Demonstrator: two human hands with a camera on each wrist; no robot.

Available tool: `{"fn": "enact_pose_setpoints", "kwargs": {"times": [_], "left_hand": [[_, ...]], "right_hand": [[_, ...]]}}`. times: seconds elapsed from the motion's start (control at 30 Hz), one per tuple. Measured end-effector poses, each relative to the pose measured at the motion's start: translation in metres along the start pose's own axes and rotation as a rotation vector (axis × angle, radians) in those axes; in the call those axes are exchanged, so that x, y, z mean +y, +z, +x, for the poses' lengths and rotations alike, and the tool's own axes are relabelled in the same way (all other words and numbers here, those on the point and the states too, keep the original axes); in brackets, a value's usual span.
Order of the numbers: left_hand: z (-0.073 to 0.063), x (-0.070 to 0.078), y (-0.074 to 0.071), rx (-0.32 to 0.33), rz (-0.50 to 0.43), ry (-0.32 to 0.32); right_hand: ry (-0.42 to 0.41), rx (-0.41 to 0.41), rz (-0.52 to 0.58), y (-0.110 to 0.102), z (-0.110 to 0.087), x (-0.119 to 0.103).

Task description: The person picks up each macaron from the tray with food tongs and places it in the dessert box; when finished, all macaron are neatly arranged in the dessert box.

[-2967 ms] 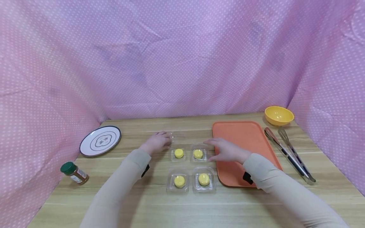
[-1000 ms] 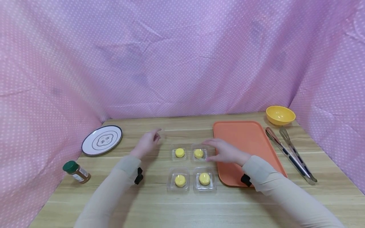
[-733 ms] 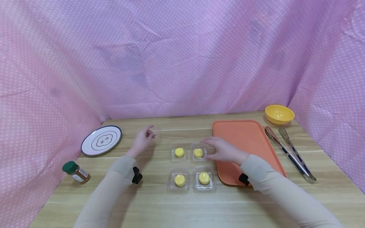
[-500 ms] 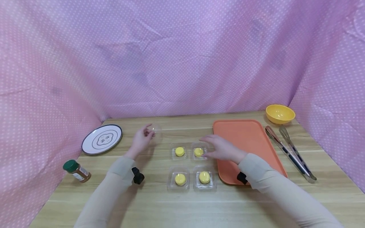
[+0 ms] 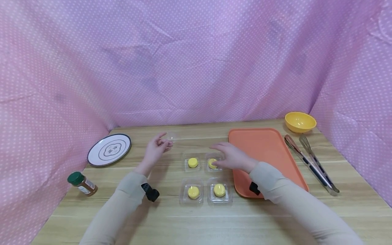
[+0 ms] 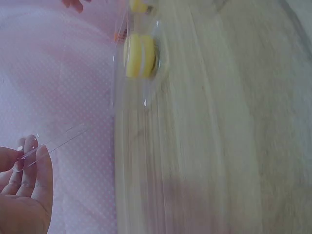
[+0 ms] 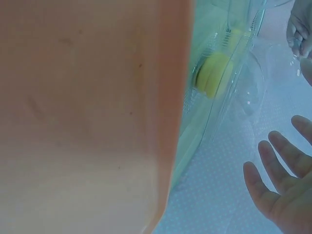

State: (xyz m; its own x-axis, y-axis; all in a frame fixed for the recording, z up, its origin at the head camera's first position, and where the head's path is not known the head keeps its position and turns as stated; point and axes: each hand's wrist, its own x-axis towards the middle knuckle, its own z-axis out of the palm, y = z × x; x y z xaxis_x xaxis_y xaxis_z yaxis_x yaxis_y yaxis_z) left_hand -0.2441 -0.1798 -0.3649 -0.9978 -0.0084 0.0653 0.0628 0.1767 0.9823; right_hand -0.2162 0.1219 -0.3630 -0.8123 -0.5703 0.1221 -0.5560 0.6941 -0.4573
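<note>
My left hand (image 5: 154, 149) pinches a clear plastic lid (image 5: 172, 137) by its edge, between thumb and fingers, above the back of the table. In the left wrist view, the lid (image 6: 63, 139) is seen nearly edge-on. Several clear plastic boxes stand in two rows, each with a yellow macaron, such as the back left macaron (image 5: 193, 162) and front right macaron (image 5: 219, 190). My right hand (image 5: 233, 156), fingers spread and holding nothing, hovers by the back right box; its thumb overlaps that macaron (image 5: 211, 163). In the right wrist view its fingers (image 7: 275, 168) look relaxed.
An orange tray (image 5: 260, 149) lies under and behind my right forearm. Farther right are two long-handled metal utensils (image 5: 310, 163) and a yellow bowl (image 5: 299, 122). On the left sit a white plate (image 5: 109, 149) and a green-capped spice jar (image 5: 82, 183). Pink dotted cloth (image 5: 196, 68) surrounds the table.
My left hand has lifted the lid away from behind the back left box, moved left with it, then slightly right again. My right hand has shifted a little left, over the back right box.
</note>
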Motion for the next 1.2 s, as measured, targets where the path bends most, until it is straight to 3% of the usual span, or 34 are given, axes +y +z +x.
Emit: {"fn": "enact_pose_setpoints", "kwargs": {"times": [0.27, 0.67, 0.93, 1.2], "left_hand": [[-0.008, 0.007, 0.01, -0.03, -0.057, -0.034], [-0.024, 0.014, 0.027, -0.13, -0.182, -0.074], [-0.035, 0.02, 0.04, -0.206, -0.195, -0.084], [-0.042, 0.025, 0.046, -0.229, -0.235, -0.115]], "right_hand": [[0.002, 0.016, -0.021, 0.007, 0.009, -0.003], [0.004, 0.018, 0.015, 0.008, 0.022, -0.016], [-0.065, 0.062, 0.025, 0.012, 0.026, -0.019], [-0.078, 0.104, 0.01, 0.012, 0.026, -0.021]]}}
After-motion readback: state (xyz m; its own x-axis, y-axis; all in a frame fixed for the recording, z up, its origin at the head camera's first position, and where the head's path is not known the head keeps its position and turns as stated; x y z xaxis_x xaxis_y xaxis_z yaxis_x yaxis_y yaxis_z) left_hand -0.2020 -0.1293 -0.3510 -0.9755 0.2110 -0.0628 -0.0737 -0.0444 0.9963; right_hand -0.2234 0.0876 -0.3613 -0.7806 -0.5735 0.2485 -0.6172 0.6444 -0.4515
